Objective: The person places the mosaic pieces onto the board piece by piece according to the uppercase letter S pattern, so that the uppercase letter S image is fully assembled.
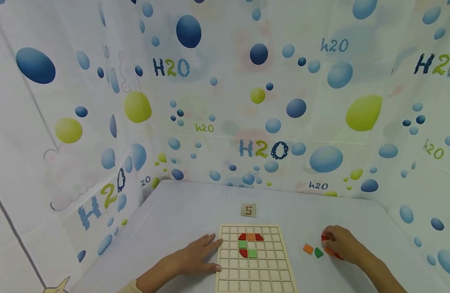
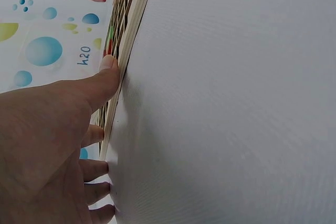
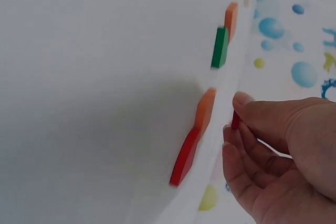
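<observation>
A pale gridded wooden board [image 1: 254, 274] lies on the white table. Set in its squares are red rounded pieces [image 1: 243, 253], an orange square [image 1: 251, 237] and light green squares [image 1: 252, 253]. My left hand [image 1: 195, 258] touches the board's left edge, fingers spread and thumb [image 2: 108, 64] against the rim. Off to the board's right, my right hand [image 1: 343, 243] pinches a small red piece [image 3: 235, 120] between thumb and fingers. Below it on the table lie an orange piece [image 3: 205, 109], a red piece [image 3: 185, 156], a green piece [image 1: 318, 252] and another orange piece [image 1: 308, 249].
Beyond the board's far edge lies a small card [image 1: 248, 210] bearing a grid and an S- or 5-like figure. A white curtain [image 1: 225, 101] printed with bubbles and "H2O" stands behind and beside the table [image 1: 195, 199].
</observation>
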Demonstrator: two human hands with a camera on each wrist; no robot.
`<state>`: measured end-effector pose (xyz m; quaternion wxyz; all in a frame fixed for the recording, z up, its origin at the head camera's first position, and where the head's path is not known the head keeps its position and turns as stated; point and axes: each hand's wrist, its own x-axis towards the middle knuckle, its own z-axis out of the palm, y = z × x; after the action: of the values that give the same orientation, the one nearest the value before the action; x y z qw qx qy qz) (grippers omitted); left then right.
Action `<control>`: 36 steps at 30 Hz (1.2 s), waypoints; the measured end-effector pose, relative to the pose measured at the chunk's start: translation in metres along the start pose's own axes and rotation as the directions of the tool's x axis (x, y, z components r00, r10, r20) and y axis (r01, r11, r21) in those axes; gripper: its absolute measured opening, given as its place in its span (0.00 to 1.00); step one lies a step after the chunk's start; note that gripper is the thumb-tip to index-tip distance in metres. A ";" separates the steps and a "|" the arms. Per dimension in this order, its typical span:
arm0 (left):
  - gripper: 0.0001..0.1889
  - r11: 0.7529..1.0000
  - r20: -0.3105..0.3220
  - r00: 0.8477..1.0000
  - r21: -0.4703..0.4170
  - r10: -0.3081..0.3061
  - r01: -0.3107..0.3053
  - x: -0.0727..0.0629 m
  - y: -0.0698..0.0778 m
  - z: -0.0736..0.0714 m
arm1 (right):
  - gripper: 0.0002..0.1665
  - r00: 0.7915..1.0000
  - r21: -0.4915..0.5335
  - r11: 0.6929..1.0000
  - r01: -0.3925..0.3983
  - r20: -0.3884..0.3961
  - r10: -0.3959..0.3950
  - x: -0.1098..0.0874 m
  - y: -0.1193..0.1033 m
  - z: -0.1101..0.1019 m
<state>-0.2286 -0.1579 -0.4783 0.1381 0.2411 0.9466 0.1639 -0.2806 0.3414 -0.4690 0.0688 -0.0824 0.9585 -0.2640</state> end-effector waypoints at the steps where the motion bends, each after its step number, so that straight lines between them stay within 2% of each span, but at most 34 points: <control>1: 0.45 1.000 0.001 1.000 0.002 -0.003 0.003 0.000 0.000 0.000 | 0.14 1.000 -0.001 1.000 0.009 -0.003 -0.009 0.001 -0.004 0.002; 7: 0.45 1.000 0.007 1.000 0.010 -0.011 0.011 0.003 -0.002 0.000 | 0.09 0.999 0.020 0.999 0.046 -0.022 -0.046 0.004 -0.034 0.021; 13: 0.45 1.000 0.009 1.000 0.009 -0.015 0.015 0.003 -0.002 0.000 | 0.08 0.992 0.054 0.990 0.127 -0.031 -0.125 0.001 -0.070 0.039; 17: 0.45 1.000 0.011 1.000 0.012 -0.022 0.021 0.004 -0.001 -0.001 | 0.07 0.980 0.050 0.979 0.196 -0.028 -0.195 -0.001 -0.093 0.053; 22: 0.45 1.000 0.011 1.000 0.007 -0.019 0.018 0.004 -0.001 -0.002 | 0.07 0.960 0.070 0.959 0.276 0.018 -0.278 -0.002 -0.117 0.071; 25: 0.45 1.000 0.008 1.000 0.007 -0.016 0.016 0.003 -0.001 -0.002 | 0.08 0.947 0.094 0.946 0.312 0.047 -0.317 -0.001 -0.128 0.080; 32: 0.45 1.000 0.003 1.000 0.006 -0.020 0.020 0.002 -0.001 0.000 | 0.06 0.905 0.025 0.909 0.417 0.085 -0.417 0.003 -0.142 0.099; 36: 0.45 1.000 0.002 1.000 0.003 -0.028 0.028 0.002 0.000 0.000 | 0.07 0.908 0.035 0.913 0.407 0.098 -0.408 0.003 -0.145 0.101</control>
<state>-0.2299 -0.1571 -0.4783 0.1409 0.2284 0.9499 0.1602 -0.2476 0.1682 -0.4806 0.0621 -0.2937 0.9135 -0.2747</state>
